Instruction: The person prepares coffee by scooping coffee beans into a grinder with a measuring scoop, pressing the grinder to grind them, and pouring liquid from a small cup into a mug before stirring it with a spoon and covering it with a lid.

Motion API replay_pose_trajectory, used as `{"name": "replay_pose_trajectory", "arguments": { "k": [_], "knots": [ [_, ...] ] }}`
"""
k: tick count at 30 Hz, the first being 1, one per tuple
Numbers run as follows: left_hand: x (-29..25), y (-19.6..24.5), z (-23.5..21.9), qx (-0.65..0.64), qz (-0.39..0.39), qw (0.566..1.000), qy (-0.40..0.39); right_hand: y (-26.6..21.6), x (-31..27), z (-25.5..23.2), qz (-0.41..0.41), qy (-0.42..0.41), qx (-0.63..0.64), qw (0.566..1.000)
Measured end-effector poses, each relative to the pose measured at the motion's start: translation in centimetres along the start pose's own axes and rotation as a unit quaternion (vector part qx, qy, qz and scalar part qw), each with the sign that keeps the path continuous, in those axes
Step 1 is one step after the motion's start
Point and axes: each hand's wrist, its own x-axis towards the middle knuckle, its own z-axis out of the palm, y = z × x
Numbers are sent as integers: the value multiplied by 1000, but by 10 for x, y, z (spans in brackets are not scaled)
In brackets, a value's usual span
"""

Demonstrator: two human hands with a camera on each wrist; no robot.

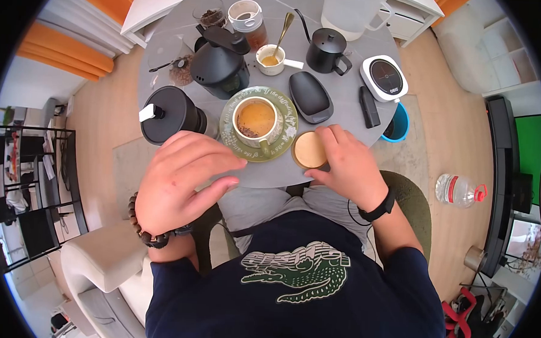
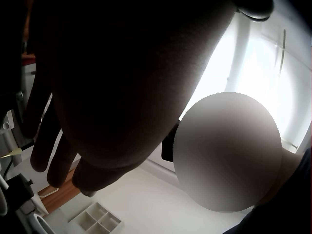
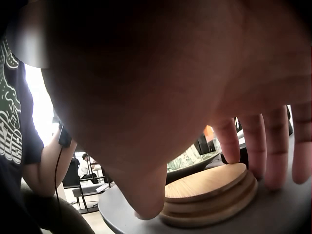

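Note:
My left hand (image 1: 182, 180) hovers at the near left of the saucer, fingers relaxed and nothing in them. On the green patterned saucer (image 1: 229, 126) stands a cup (image 1: 277, 126) of brown-orange drink with dark bits at one side. To its right, my right hand (image 1: 352, 166) grips a stack of round wooden coasters (image 1: 310, 150) at the table edge, thumb on one side and fingers on the other. From the right wrist, the layered coasters (image 3: 209, 187) show between thumb and fingers. In the left wrist view the left hand (image 2: 112, 97) is dark, its fingers stretched out.
Behind the saucer stand a black coffee machine (image 1: 217, 70), a white cup with a spoon (image 1: 269, 65) and a black kettle (image 1: 327, 49). A black tray (image 1: 310, 97), a scale (image 1: 384, 78) and a black canister (image 1: 171, 113) flank it. A water bottle (image 1: 453, 190) lies on the floor.

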Motion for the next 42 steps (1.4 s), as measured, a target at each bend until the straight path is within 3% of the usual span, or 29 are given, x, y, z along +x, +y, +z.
{"name": "replay_pose_trajectory", "arguments": {
  "k": [3, 10, 13, 16, 18, 19, 21, 25, 27, 33, 42],
  "knots": [
    [0, 1, 1, 6, -1, 1000, 0, -4, 0, 12, -18, 48, -12, 999],
    [-2, 2, 0, 14, 4, 1000, 4, -3, -1, 13, -45, 52, -25, 997],
    [-3, 2, -2, 15, 2, 1000, 6, 1, -2, 6, -18, 22, 53, 998],
    [-4, 2, -3, 13, 2, 1000, 6, 6, -2, -1, -49, 83, 120, 988],
    [-4, 3, -2, 14, 4, 1000, 12, 4, 1, -14, 36, 20, 287, 957],
    [-4, 3, -2, 15, 5, 1000, 15, 6, 4, -12, 34, 19, 284, 958],
    [-4, 4, -1, 21, 4, 1000, 17, 10, 9, -5, 9, 54, 398, 916],
    [-5, 4, 0, 42, -3, 999, 22, 2, 18, -12, 6, 46, 392, 919],
    [-6, 3, -1, 40, -4, 999, 26, -9, 23, -20, 3, 96, 267, 959],
    [-8, 2, -1, 42, 0, 998, 37, -15, 34, -30, -96, 96, 38, 990],
    [-11, -2, 0, 45, -3, 998, 41, -30, 52, -45, -114, 14, 0, 993]
  ]
}}
